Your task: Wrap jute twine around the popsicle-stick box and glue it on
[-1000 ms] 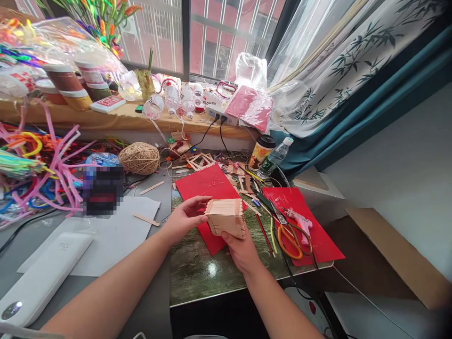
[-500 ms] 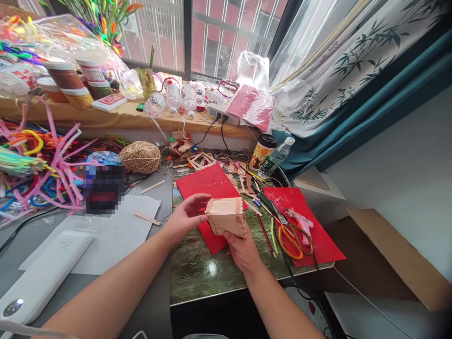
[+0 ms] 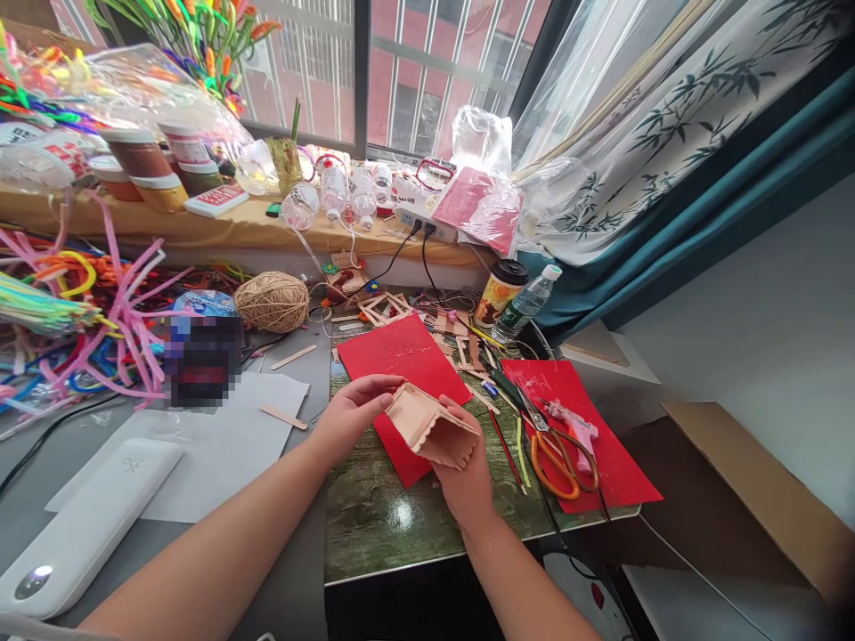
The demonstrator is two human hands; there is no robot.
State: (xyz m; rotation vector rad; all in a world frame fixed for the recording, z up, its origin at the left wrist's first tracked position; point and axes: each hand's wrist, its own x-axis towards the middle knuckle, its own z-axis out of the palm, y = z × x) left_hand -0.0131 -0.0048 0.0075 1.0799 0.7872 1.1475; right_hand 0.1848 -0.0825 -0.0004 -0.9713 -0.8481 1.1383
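Both hands hold a small box built of wooden craft sticks [image 3: 427,429] above the green table top [image 3: 380,516]. My left hand [image 3: 351,414] grips its left end with curled fingers. My right hand [image 3: 468,472] cups it from below and behind, fingers wrapped round the right side. The box is tilted, one corner pointing up and to the left. Under it lies a red paper sheet [image 3: 401,365].
A second red sheet [image 3: 601,454] on the right carries orange-handled scissors [image 3: 554,450] and a pink glue gun [image 3: 574,427]. Loose sticks, a twine ball [image 3: 271,301], a cup [image 3: 498,289], a water bottle [image 3: 527,303], pipe cleaners [image 3: 80,312] and a white device [image 3: 86,525] surround the spot.
The stick box has been rotated in my hands, from lying level to tilted with a corner up. Both hands stayed in place.
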